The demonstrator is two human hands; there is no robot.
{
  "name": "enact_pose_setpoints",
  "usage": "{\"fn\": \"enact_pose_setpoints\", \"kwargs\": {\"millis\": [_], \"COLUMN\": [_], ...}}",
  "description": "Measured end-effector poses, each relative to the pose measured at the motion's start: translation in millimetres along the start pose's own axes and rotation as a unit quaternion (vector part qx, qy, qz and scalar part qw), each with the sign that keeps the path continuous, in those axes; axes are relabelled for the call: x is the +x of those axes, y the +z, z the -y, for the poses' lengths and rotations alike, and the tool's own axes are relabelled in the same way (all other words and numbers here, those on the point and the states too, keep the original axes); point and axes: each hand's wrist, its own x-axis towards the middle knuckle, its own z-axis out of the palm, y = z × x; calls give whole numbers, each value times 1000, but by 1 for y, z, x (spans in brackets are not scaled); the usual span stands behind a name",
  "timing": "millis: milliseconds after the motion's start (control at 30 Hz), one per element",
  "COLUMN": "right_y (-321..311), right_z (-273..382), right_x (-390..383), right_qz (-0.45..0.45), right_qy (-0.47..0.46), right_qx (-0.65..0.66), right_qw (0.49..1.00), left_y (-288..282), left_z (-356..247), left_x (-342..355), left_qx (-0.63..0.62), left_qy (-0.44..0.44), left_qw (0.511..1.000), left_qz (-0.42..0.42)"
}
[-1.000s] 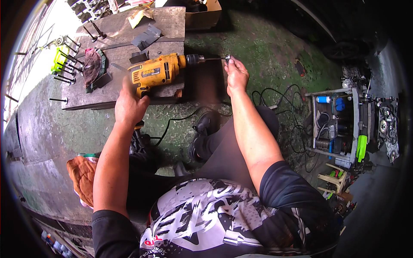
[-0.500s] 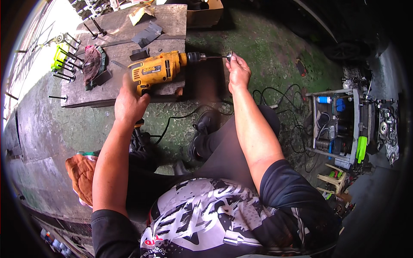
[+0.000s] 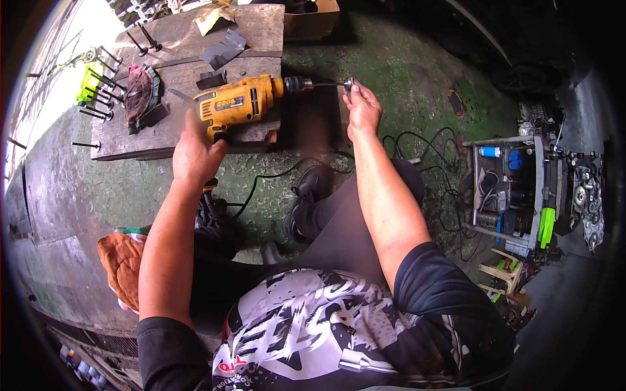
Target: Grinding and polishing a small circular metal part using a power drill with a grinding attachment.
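A yellow power drill lies on its side over the wooden bench, its black chuck pointing right past the bench's edge. My left hand is closed round the drill's handle. From the chuck sticks out an engine valve, its thin stem level and its head at the far right end. My right hand pinches that head between thumb and fingers; part of the head is hidden by them. Other dark engine valves stand upright in a group at the bench's left side.
On the wooden bench lie a crumpled cloth, a grey sheet of abrasive paper and a small dark block. A black cable runs over the green floor. At right stands a metal rack with tools and bottles.
Both hands hold the same places on the drill and the valve. Only a very slight shift of the whole view shows.
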Motion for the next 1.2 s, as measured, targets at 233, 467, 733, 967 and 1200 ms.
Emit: {"fn": "enact_pose_setpoints", "kwargs": {"millis": [233, 467, 733, 967, 1200], "right_y": [-1, -2, -3, -6, -6], "right_z": [-2, -4, -8, -6, -3], "right_x": [2, 1, -1, -4, -8], "right_qz": [-3, -2, 1, -3, -8], "right_qy": [13, 18, 18, 27, 43], "right_qx": [-12, -13, -15, -20, -21], "right_qw": [1000, 1000, 1000, 999, 999], "left_y": [-2, -2, -2, -3, -4], "left_z": [-3, -3, -3, -6, -7], "left_x": [-1, -1, -1, -2, -2], "left_qx": [2, -3, 0, -1, -6], "left_qy": [-5, -1, -8, -17, -20], "left_qw": [1000, 1000, 1000, 1000, 1000], "left_qz": [6, 0, -1, 4, 5]}}
